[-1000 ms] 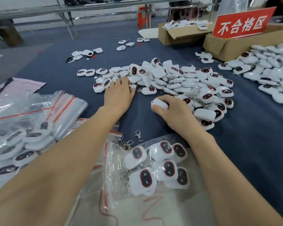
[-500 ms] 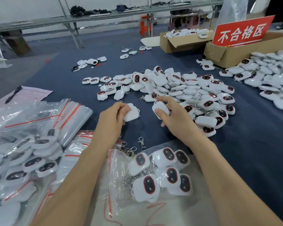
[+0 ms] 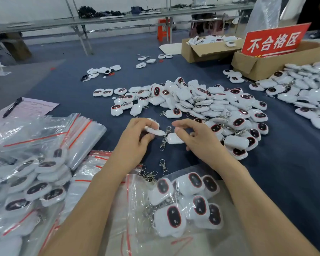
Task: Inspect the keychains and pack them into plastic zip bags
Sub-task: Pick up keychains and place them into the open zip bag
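We hold one white keychain in each hand above the blue tabletop (image 3: 294, 172). Our left hand (image 3: 135, 141) pinches its keychain (image 3: 155, 131) edge-on, the fingers (image 3: 146, 122) curled round it. Our right hand (image 3: 201, 143) grips the other keychain (image 3: 174, 138) between thumb and curled fingers (image 3: 183, 124). The two metal clasps (image 3: 164, 139) hang between the hands.

Just below our wrists lies a clear zip bag (image 3: 140, 237) with a red seal strip. It holds several keychains (image 3: 174, 218), most with their dark oval faces up. To the left, more filled bags (image 3: 26, 191) are heaped together, with a stack of flat bags (image 3: 78, 137) beside them.

Beyond our hands a big loose heap of keychains (image 3: 201, 102) lies on the tabletop. At the far right stands a cardboard box (image 3: 257, 67) with a red sign (image 3: 273, 40). We cannot see its contents. A second box (image 3: 198, 50) behind it holds more keychains.
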Demonstrator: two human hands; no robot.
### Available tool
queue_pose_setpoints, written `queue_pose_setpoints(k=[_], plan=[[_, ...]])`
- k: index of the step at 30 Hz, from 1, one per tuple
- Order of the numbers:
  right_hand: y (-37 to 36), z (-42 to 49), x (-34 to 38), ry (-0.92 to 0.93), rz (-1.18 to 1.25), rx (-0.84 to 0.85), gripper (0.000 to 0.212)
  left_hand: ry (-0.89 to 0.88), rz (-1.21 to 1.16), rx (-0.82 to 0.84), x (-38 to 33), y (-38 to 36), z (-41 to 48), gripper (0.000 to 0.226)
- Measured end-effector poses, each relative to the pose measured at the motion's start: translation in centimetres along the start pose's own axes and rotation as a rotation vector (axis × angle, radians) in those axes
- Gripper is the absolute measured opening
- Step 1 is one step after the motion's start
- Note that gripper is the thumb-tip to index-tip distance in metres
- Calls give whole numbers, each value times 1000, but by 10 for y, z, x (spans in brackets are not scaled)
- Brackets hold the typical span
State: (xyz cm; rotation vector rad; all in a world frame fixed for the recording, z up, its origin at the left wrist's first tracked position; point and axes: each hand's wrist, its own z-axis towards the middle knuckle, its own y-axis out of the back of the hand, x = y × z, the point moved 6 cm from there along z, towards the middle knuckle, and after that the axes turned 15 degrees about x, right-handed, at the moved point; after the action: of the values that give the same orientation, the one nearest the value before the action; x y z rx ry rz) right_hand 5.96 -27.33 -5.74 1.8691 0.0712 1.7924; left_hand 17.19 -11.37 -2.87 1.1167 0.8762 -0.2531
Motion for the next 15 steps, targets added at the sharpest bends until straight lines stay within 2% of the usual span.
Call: queue_pose_setpoints(k=[5, 11, 15], plan=[[-2, 1, 5, -5, 9, 24, 26, -63, -111, -47, -3, 2, -3, 31], [-9, 3, 14, 49, 99, 140, 23, -219, -32, 31, -23, -12, -3, 28], [-9, 4, 14, 62, 241, 133, 13, -82, -233, -52, -16, -7, -3, 28]])
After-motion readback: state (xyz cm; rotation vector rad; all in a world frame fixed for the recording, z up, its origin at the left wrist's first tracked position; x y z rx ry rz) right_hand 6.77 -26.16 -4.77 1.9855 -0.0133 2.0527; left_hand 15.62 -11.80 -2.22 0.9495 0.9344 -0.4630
